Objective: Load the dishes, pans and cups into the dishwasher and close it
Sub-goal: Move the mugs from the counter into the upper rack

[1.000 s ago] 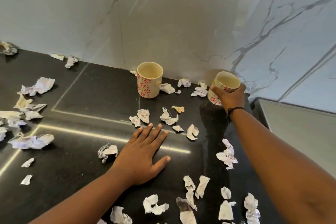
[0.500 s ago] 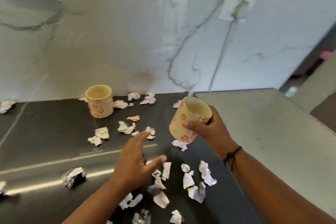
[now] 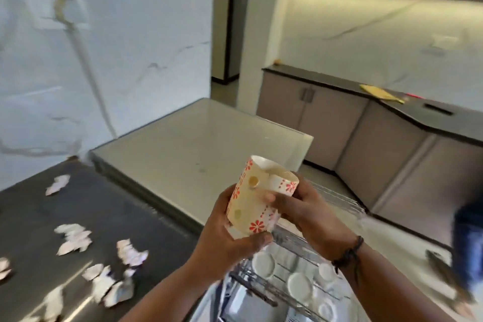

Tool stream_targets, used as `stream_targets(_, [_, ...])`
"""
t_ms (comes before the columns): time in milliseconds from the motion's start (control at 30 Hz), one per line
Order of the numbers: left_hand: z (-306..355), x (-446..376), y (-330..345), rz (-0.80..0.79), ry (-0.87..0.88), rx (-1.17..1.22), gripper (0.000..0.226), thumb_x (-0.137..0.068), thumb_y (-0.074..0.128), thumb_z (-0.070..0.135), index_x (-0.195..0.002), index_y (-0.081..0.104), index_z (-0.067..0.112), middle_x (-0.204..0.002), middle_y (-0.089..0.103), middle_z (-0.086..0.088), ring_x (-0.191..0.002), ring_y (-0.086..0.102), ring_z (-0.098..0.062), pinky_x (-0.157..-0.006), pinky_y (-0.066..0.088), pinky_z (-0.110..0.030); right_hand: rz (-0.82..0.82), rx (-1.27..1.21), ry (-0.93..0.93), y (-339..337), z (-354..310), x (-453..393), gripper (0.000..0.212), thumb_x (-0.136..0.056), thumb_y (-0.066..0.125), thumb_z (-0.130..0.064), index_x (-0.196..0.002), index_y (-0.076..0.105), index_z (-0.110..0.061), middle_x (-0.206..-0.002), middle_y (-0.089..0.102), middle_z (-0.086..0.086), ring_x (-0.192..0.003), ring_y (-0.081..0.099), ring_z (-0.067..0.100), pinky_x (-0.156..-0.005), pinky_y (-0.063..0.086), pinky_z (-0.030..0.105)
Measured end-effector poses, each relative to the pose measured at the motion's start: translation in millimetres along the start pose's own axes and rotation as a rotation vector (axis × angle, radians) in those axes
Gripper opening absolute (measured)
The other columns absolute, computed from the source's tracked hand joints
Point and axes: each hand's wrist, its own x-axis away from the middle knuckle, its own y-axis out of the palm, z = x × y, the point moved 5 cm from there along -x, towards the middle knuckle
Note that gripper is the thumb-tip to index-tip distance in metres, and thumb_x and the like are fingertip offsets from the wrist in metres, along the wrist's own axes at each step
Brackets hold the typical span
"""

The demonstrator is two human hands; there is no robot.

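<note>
I hold the flowered cup (image 3: pixel 257 197) in both hands above the open dishwasher rack (image 3: pixel 292 282), my left hand (image 3: pixel 230 238) cupping its base and my right hand (image 3: pixel 300 206) wrapped round its far side, probably to steady the smooth, glazed cylinder before setting it down. The wire rack below already carries round white dishes (image 3: pixel 299 286); crumpled paper scraps (image 3: pixel 74 236) litter the glossy black counter (image 3: pixel 31 212) on the left.
</note>
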Motion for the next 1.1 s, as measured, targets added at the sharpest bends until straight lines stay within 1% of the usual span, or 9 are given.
stream_targets(100, [-15.8, -19.4, 61.2, -0.103, -0.076, 0.127, 0.080, -0.058, 0.083, 0.026, -0.128, 0.044, 0.020, -0.112, 0.065, -0.005, -0.105, 0.064, -0.026, -0.083, 0.055, -0.037, 0.125, -0.059, 0.077, -68.1, 15.7, 14.3, 0.065, -0.060, 0.087, -0.033, -0.115, 0.061, -0.009, -0.108, 0.069, 0.015, -0.098, 0.067, 0.029, -0.075, 0.055, 0.030])
stream_targets(267, [-70.9, -38.2, 176.2, -0.173, -0.415, 0.300, 0.089, -0.044, 0.086, 0.054, -0.121, 0.049, 0.029, -0.109, 0.070, -0.005, -0.106, 0.065, -0.025, -0.082, 0.049, -0.036, 0.216, -0.091, 0.238, -160.6, 60.3, 37.8, 0.052, -0.071, 0.073, -0.021, -0.118, 0.053, -0.014, -0.103, 0.071, 0.011, -0.091, 0.070, 0.026, -0.070, 0.055, 0.028])
stream_targets(500, [-139.0, -65.0, 258.0, -0.366, -0.711, 0.033, 0.085, -0.046, 0.071, 0.065, -0.120, 0.051, 0.027, -0.117, 0.064, 0.003, -0.110, 0.058, -0.016, -0.098, 0.045, -0.045, 0.169, -0.086, 0.568, -283.7, 138.9, 53.1, 0.070, -0.063, 0.080, -0.014, -0.125, 0.048, -0.021, -0.107, 0.070, 0.012, -0.096, 0.069, 0.031, -0.086, 0.056, 0.049])
stream_targets(600, [-167.1, -80.5, 254.0, -0.169, -0.838, 0.183, 0.100, -0.037, 0.077, 0.072, -0.118, 0.057, 0.017, -0.116, 0.066, -0.016, -0.109, 0.056, -0.030, -0.095, 0.040, -0.043, 0.029, 0.099, 0.668, -306.7, 164.6, 49.4, 0.073, -0.065, 0.084, -0.012, -0.127, 0.046, -0.020, -0.108, 0.068, 0.004, -0.096, 0.068, 0.022, -0.080, 0.058, 0.034])
stream_targets(667, [-184.1, -86.5, 248.2, -0.046, -0.934, 0.241, 0.094, -0.045, 0.078, 0.070, -0.118, 0.057, 0.014, -0.114, 0.066, -0.021, -0.109, 0.057, -0.035, -0.096, 0.041, -0.045, -0.064, 0.209, 0.690, -309.8, 177.1, 44.7, 0.076, -0.066, 0.084, -0.015, -0.128, 0.040, -0.024, -0.111, 0.063, -0.003, -0.098, 0.064, 0.014, -0.077, 0.057, 0.024])
stream_targets(800, [-216.2, -87.8, 241.6, 0.133, -1.087, 0.257, 0.071, -0.064, 0.072, 0.051, -0.120, 0.058, 0.011, -0.106, 0.071, -0.016, -0.097, 0.062, -0.030, -0.074, 0.047, -0.033, -0.177, 0.535, 0.705, -302.2, 209.7, 32.0, 0.110, -0.038, 0.083, -0.057, -0.132, 0.032, -0.030, -0.119, 0.052, -0.001, -0.101, 0.058, 0.015, -0.084, 0.057, 0.032])
stream_targets(867, [-228.6, -85.2, 238.7, 0.242, -1.138, 0.311, 0.069, -0.063, 0.073, 0.049, -0.118, 0.058, 0.010, -0.105, 0.071, -0.016, -0.099, 0.063, -0.029, -0.074, 0.048, -0.031, -0.105, 0.555, 0.702, -298.6, 223.4, 26.0, 0.122, -0.036, 0.082, -0.058, -0.135, 0.018, -0.030, -0.118, 0.051, 0.003, -0.098, 0.059, 0.019, -0.077, 0.058, 0.032])
stream_targets(1000, [-261.6, -75.8, 229.7, 0.471, -1.243, 0.456, 0.068, -0.066, 0.074, 0.054, -0.110, 0.061, 0.004, -0.105, 0.069, -0.018, -0.092, 0.061, -0.027, -0.066, 0.049, -0.030, 0.057, 0.534, 0.635, -293.0, 240.3, 8.9, 0.106, -0.056, 0.086, -0.039, -0.134, 0.014, -0.032, -0.116, 0.049, 0.005, -0.099, 0.059, 0.022, -0.074, 0.059, 0.031])
stream_targets(1100, [-287.1, -71.1, 227.2, 0.594, -1.293, 0.574, 0.066, -0.067, 0.076, 0.053, -0.108, 0.062, 0.003, -0.097, 0.068, -0.016, -0.087, 0.059, -0.025, -0.067, 0.050, -0.030, -0.029, 0.699, 0.596, -285.2, 254.4, -2.8, 0.089, -0.063, 0.081, -0.042, -0.130, 0.025, -0.031, -0.119, 0.044, 0.000, -0.100, 0.055, 0.017, -0.067, 0.051, 0.017])
